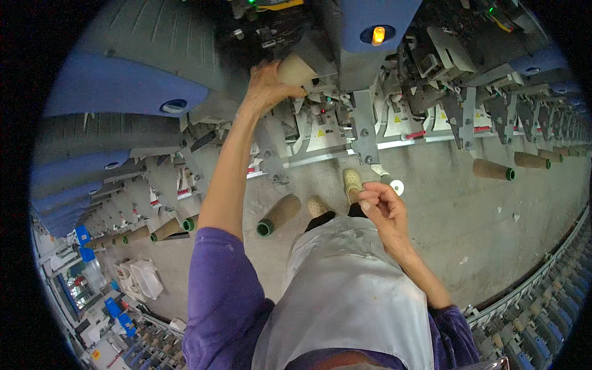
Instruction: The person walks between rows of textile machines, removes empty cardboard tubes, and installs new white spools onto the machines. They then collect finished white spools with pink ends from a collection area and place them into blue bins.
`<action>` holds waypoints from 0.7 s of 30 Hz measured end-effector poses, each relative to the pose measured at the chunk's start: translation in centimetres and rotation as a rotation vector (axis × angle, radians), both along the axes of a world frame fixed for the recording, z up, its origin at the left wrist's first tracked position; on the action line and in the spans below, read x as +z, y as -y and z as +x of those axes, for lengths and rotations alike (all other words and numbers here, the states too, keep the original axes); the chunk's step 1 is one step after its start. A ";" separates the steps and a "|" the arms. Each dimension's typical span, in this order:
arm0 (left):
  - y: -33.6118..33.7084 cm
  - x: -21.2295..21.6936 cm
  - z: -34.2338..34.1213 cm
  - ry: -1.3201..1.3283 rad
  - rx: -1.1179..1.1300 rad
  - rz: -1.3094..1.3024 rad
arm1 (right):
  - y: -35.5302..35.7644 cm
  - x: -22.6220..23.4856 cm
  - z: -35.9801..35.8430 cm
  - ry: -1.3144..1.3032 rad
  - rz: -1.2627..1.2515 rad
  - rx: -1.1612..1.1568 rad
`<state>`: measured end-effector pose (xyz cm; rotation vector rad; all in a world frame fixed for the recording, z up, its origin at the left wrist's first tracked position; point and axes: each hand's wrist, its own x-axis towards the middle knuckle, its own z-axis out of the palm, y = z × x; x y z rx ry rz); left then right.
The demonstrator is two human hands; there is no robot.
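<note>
Cone [295, 71], cream, sits up at the front of the machine [385, 12]. Left hand [271, 87]: thumb and fingers moderately spread, wrapped round its near side, apparently gripping. Right hand [387, 216]: fingers half curled, thumb tip near index; cannot tell whether a fine thread is pinched. Good practice, in my judgement: grip evenly, keep the cone's axis steady, fingers clear of nearby fittings. Containers: white bin [148, 279] on the floor, far left; contents not discernible.
</note>
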<state>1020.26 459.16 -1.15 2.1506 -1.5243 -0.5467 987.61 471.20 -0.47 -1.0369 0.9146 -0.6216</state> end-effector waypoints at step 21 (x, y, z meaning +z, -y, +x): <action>-16.2 4.3 -14.3 -0.639 -0.013 -0.592 | 12.1 4.2 10.9 0.063 -0.566 0.476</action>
